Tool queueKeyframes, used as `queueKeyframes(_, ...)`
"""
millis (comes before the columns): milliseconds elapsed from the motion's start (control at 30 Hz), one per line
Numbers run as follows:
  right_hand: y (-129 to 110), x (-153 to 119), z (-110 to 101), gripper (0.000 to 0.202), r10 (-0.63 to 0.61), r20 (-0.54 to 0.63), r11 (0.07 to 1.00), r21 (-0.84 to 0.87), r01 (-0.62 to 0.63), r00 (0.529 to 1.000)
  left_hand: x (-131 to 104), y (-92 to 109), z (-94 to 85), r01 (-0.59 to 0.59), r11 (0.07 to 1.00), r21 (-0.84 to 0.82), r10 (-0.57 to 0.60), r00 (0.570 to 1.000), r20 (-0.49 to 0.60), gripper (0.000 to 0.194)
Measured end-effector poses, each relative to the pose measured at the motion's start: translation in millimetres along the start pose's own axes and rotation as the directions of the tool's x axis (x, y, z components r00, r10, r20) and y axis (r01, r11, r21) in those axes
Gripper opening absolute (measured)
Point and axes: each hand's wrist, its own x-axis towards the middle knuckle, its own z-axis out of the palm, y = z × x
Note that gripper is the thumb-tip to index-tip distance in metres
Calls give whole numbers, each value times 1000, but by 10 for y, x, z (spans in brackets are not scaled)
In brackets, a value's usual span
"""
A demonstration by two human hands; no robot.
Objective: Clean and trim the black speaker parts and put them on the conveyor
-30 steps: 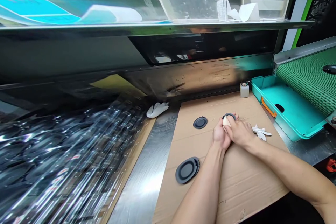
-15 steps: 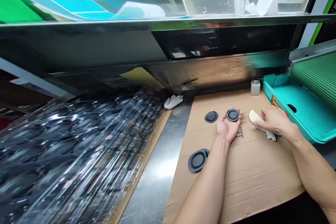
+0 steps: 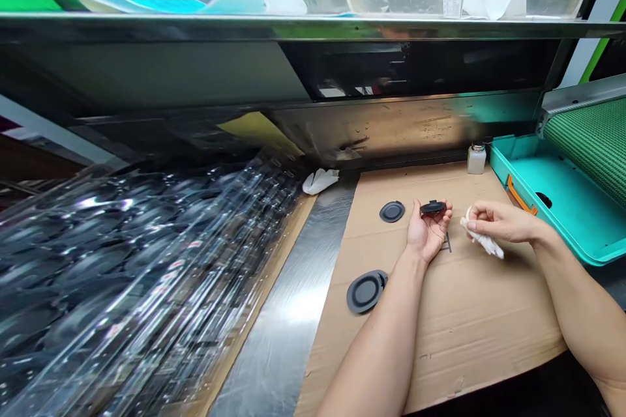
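Head view: the left hand [image 3: 428, 234] has its grip on a round, dark-grey disc [image 3: 433, 207], up over the brown cardboard sheet [image 3: 469, 319], tilted nearly edge-on, its face mostly hidden, a small tab showing on its rim. Across to the right hand [image 3: 496, 219], grip closed on a crumpled white cloth [image 3: 490, 247], fingers covering most of a cream piece [image 3: 468, 211]! Dark marks [image 3: 448, 243] beside the left wrist are partly blocked, unreadable. Red-and-white labels [image 3: 177, 265] on clear plastic packaging [image 3: 147, 300] blur out.
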Motion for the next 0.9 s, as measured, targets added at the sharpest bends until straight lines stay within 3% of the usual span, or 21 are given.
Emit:
queueKeyframes(67, 40, 50, 38, 43, 16, -122, 991, 131, 0, 992, 7, -1, -1, 7, 1000, -1, -7, 1000, 1, 63)
queueKeyframes(133, 115, 137, 56, 44, 39, -317, 990, 139, 6, 948, 19, 0, -5, 19, 1000, -7, -19, 1000, 7, 64)
queueKeyframes(200, 194, 255, 18, 43, 40, -530, 999, 49, -17, 847, 34, -1, -7, 31, 1000, 0, -31, 999, 13, 64)
queueKeyframes(267, 236, 401, -101, 38, 17, -695, 991, -86, -106, 718, 46, -10, -4, 36, 999, 19, -36, 999, 20, 63)
queueKeyframes(333, 225, 574, -302, 33, -20, -803, 946, -208, -247, 596, 51, -23, 2, 37, 999, 37, -38, 999, 32, 63)
queueKeyframes(400, 181, 771, -563, 30, -77, -850, 879, -305, -368, 521, 47, -37, 9, 38, 998, 45, -40, 998, 44, 62)
queueKeyframes(467, 139, 971, -840, 29, -126, -838, 810, -396, -433, 530, 39, -46, 13, 38, 999, 38, -40, 998, 55, 61)
queueKeyframes(600, 128, 1288, -1261, 31, -92, -767, 701, -503, -506, 634, 35, -51, 18, 55, 998, 7, -56, 996, 70, 62)
queueKeyframes(700, 153, 1400, -1385, 30, -3, -710, 636, -545, -546, 704, 43, -51, 31, 57, 998, -4, -56, 996, 67, 63)
queueKeyframes(900, 102, 1407, -1450, 29, 16, -671, 584, -596, -551, 742, 52, -56, 55, 60, 998, -6, -59, 995, 83, 63)
